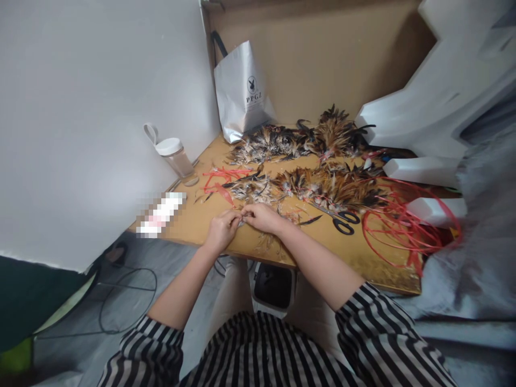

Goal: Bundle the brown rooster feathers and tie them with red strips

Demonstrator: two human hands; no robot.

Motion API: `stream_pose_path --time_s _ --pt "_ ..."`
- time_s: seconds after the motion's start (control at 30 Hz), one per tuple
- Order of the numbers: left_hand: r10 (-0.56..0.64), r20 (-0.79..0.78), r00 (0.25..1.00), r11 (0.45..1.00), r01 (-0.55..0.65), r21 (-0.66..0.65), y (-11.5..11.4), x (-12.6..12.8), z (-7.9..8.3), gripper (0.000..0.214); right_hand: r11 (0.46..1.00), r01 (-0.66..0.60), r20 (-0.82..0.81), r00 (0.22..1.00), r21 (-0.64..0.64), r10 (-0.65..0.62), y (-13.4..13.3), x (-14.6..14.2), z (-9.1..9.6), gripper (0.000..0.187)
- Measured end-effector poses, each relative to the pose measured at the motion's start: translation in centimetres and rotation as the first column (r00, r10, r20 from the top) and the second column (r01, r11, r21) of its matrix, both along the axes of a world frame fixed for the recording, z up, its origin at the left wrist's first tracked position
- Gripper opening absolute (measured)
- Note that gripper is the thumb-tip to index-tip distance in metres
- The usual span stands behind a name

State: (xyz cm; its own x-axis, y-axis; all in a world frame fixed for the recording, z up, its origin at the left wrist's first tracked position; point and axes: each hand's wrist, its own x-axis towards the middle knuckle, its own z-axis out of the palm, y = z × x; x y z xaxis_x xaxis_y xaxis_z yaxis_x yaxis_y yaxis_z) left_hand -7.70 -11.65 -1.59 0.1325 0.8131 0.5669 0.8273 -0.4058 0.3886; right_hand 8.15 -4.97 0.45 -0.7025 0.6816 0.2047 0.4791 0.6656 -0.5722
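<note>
Head view: desk [194, 227] bare leftward, my left hand [221, 232] and right hand [261, 216] pinched a scrap [241, 221] near the front edge.

The left hand [221, 232] and right hand [261, 217] meet at the fingertips, blocking the way between them. To their right, a hand could slide along the counter's [342, 260] front strip, below the scissors [344, 221], until the red string [411, 231] bars the corner. Ahead, the front feathers [334, 188] stand in the way, with a narrow lane between them and the back feathers [298, 142]. The bag [242, 97] closes the far left; the panel [100, 107] walls the left side, the bottle [179, 161] near it.
</note>
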Motion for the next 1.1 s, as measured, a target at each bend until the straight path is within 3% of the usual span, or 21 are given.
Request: stream_pose_path --time_s 0.4,0.73,1.1 --pt "0.007 0.079 0.997 0.999 -0.003 -0.05 -0.4 -0.2 0.0 0.014 0.999 0.007 -0.053 0.999 -0.033 -0.009 0.5 0.1 -0.2 0.017" --pt "-0.016 0.086 0.996 0.997 0.023 -0.078 -1.1 -0.5 0.2 0.013 0.994 0.105 -0.018 0.994 0.028 -0.105 0.0 0.5 0.6 0.018" --pt "-0.04 0.101 0.994 0.995 0.05 -0.089 -1.2 -0.4 0.4 0.013 0.993 0.113 -0.032 0.993 0.047 -0.111 0.2 0.7 0.6 0.016"
